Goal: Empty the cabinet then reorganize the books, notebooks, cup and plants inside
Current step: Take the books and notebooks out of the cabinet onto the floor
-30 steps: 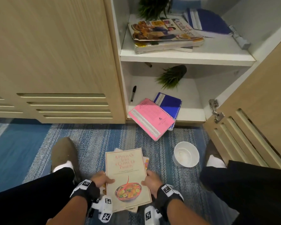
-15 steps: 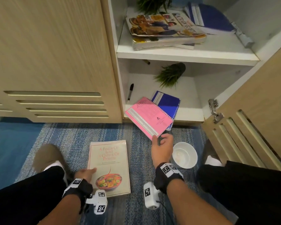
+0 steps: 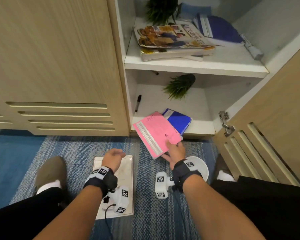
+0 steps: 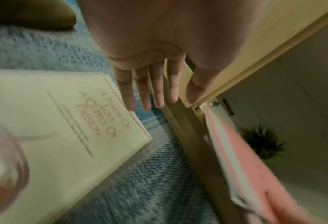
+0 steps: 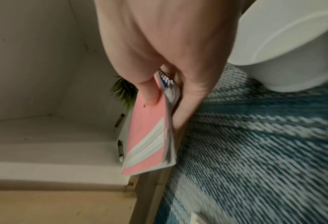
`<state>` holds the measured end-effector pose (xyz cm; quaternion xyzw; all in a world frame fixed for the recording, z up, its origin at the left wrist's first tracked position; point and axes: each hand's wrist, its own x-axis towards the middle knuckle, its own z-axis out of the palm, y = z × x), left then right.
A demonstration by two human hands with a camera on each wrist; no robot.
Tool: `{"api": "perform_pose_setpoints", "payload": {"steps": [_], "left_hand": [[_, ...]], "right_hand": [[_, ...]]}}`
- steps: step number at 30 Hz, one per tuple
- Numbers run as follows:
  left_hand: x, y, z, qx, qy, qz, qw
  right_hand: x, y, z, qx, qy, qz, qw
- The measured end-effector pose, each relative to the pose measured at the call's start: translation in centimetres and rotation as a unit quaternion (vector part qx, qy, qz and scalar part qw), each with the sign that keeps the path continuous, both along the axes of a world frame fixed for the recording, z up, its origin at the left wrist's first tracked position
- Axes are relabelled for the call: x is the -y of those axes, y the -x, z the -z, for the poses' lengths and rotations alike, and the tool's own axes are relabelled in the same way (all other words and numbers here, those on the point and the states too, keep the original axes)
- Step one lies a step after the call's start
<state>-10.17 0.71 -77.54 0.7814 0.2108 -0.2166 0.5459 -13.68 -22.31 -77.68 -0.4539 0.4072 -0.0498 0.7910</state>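
The right hand (image 3: 174,151) pinches the pink notebook (image 3: 156,134) by its near corner, apparently to slide it off the bottom shelf's (image 3: 199,130) front edge, while the left hand (image 3: 112,157) hovers slack and empty over the book (image 3: 126,172) on the floor.

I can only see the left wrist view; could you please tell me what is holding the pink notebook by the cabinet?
Observer: The right hand pinches the pink spiral-bound notebook at its near corner, thumb on the cover.
Operator: Thank you. Is anything under it?
Observer: A blue spiral-bound notebook lies partly beneath it, on the lower shelf.
Operator: Where is the cup?
Observer: The white round cup stands on the blue carpet beside the right wrist.
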Motion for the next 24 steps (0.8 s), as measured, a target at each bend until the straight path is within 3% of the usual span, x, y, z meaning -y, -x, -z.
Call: {"api": "perform_pose_setpoints", "payload": {"steps": [3,6,12,15,17,19,21,24], "left_hand": [[1.8,1.3,-1.3,-0.119,0.182,-0.041,0.975],[2.4,2.7,-1.3,-0.120,0.228,-0.040,0.965],[-1.0,3.8,1.7,-0.104,0.093,-0.051,0.989],[-3.4,4.2,3.2,-0.120,-0.023,0.001,0.993],[-4.7,4.4,4.2,-0.148,-0.112,0.074,0.980],[-5.3,4.3,4.9,-0.163,-0.168,0.116,0.965],[-4.9,4.1,4.0,-0.187,-0.226,0.190,0.937],[-4.0,3.7,2.6,-0.199,-0.300,0.240,0.901]], "right_hand": [[-2.5,3.7,0.2,0.025,-0.089,-0.041,0.995],[-4.9,7.7,1.1,0.015,-0.117,-0.084,0.990],[-7.3,12.0,2.6,-0.059,-0.121,-0.140,0.981],[-6.8,13.7,2.9,-0.148,-0.109,-0.155,0.971],[-5.9,14.6,3.8,-0.228,-0.066,-0.171,0.956],[-4.6,15.7,5.0,-0.306,0.074,-0.229,0.921],[-3.0,16.5,6.5,-0.352,0.260,-0.303,0.847],[-2.2,17.0,5.0,-0.349,0.380,-0.382,0.767]]}}
